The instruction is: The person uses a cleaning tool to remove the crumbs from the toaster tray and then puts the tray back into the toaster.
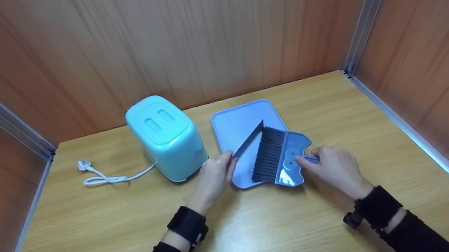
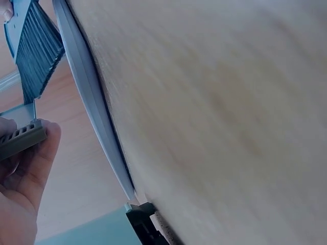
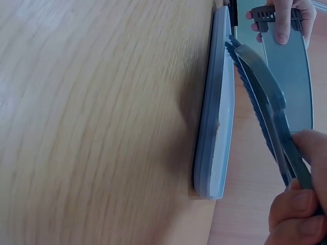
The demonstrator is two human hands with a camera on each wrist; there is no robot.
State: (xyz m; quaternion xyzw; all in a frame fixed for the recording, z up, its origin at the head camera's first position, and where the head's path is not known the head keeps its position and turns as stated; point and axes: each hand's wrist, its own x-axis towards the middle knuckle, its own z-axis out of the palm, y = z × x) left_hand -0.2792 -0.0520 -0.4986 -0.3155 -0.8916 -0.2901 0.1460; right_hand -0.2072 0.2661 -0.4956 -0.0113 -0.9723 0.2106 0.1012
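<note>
My left hand (image 1: 212, 176) grips the dark slotted end of a thin metal crumb tray (image 1: 248, 140), which stands tilted on edge above a blue serving tray (image 1: 232, 121). In the right wrist view the crumb tray's flat face (image 3: 288, 76) shows, the left thumb lying over it. My right hand (image 1: 337, 168) holds a blue hand brush (image 1: 292, 156) by its handle, the thumb along its back. Its dark bristles (image 1: 269, 154) point left, close against the crumb tray; whether they touch along its length I cannot tell. A small brown speck (image 3: 218, 125) lies on the serving tray.
Left of the serving tray stands a turquoise toaster (image 1: 174, 148), two oval marks on its top. Its white cord (image 1: 116, 179) lies looped on the wooden table (image 1: 114, 231), ending in a plug (image 1: 84, 165). Wooden panels (image 1: 214, 38) enclose the back and both sides.
</note>
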